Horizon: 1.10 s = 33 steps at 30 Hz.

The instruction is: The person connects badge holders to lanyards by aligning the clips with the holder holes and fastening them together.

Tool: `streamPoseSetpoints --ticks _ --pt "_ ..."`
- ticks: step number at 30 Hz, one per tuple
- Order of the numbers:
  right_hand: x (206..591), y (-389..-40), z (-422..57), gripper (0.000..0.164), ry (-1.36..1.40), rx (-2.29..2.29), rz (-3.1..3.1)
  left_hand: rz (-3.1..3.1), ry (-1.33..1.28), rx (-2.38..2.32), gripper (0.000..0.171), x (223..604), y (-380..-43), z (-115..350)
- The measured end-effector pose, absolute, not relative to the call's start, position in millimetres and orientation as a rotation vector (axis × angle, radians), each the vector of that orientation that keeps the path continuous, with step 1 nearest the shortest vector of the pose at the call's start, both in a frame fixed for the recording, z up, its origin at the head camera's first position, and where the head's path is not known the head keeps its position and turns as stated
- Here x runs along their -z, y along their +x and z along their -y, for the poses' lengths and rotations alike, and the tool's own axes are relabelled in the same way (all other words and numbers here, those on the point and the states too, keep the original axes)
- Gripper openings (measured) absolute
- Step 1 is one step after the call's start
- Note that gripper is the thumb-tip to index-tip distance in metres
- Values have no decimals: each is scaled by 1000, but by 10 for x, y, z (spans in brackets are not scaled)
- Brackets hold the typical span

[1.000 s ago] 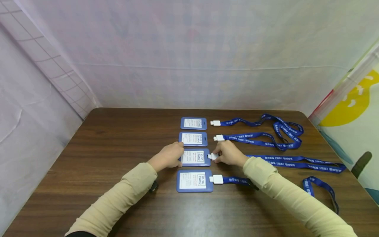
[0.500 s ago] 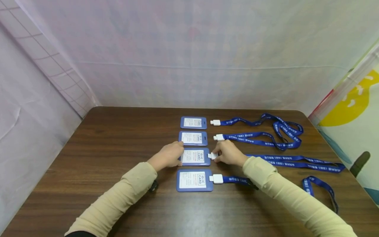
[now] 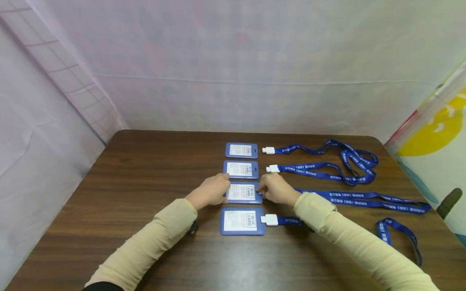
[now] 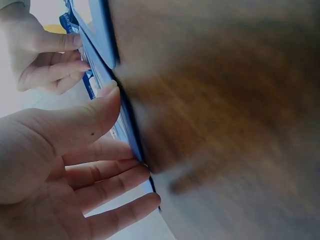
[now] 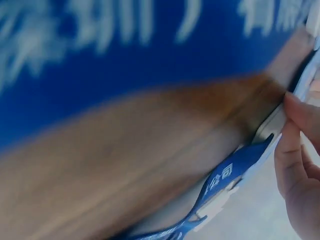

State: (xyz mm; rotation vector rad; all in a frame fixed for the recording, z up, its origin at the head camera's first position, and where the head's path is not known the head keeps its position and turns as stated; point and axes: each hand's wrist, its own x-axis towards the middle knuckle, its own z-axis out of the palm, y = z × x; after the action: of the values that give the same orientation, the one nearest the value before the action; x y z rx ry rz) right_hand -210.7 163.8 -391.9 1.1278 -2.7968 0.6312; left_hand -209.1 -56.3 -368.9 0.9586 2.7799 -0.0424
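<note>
Several blue ID badge holders lie in a column on the brown table. My left hand (image 3: 211,190) grips the left end of one badge holder (image 3: 243,192), thumb on the near edge and fingers at the far edge; the left wrist view shows this badge holder (image 4: 117,107) edge-on. At its right end my right hand (image 3: 276,189) pinches where the white lanyard clip meets the holder; the fingers hide the clip in the head view. In the right wrist view a whitish clip (image 5: 270,122) with blue strap shows beside the fingertips. The nearest badge holder (image 3: 242,221) has a white clip (image 3: 270,220) at its slot.
Two farther badge holders, one at the back (image 3: 241,150) and one in front of it (image 3: 240,169), lie apart from their white clips. Blue lanyards (image 3: 349,161) spread toward the right side of the table (image 3: 145,161). White cloth (image 3: 233,101) hangs behind.
My right fingers have slid left along the white clip, up to the badge holder's right edge. My left hand keeps its grip. The head view has shifted slightly.
</note>
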Motion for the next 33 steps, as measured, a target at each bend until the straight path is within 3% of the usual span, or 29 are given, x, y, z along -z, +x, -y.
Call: streamPoseSetpoints --ticks 33 --pt "3855 -2066 -1782 23 935 -674 2934 -2749 916 -57 26 3672 -2124 596"
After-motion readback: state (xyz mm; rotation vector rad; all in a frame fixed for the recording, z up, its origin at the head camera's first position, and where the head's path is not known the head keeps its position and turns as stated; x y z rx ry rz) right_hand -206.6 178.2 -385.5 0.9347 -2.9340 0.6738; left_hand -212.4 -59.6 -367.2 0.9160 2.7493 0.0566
